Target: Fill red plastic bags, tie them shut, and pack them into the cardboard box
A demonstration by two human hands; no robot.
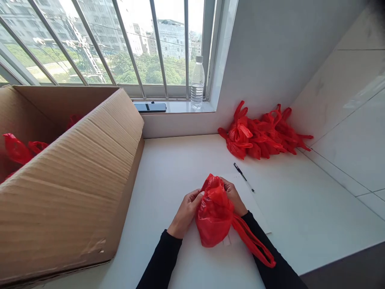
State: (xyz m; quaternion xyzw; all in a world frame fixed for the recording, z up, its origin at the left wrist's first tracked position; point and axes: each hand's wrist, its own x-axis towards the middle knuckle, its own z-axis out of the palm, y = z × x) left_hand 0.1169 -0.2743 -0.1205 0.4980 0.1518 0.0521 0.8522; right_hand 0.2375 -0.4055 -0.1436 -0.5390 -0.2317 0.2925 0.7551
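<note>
A large open cardboard box (75, 180) fills the left side of the white table (300, 200), its flap leaning toward the middle. More red bags (18, 148) lie inside it. On the window sill behind, a dark phone (149, 107) lies flat and a water bottle (197, 82) stands upright.

The left hand (188, 210) pinches the upper left edge of a red plastic bag (214, 212), fingers closed on the film. The bag sits bunched at the table's near middle, between both hands. Its long axis runs from the gathered top, away from the person, down to the handle loops, which trail to the lower right across the right sleeve. The right hand (234, 196) is partly hidden behind the bag, fingers curled onto its top.

Just beyond lies a black pen (243, 176) on a sheet of paper (255, 208). A pile of knotted red bags (261, 134) rests in the far corner against the wall. Bare tabletop stretches right to the tiled wall and to the near edge.
</note>
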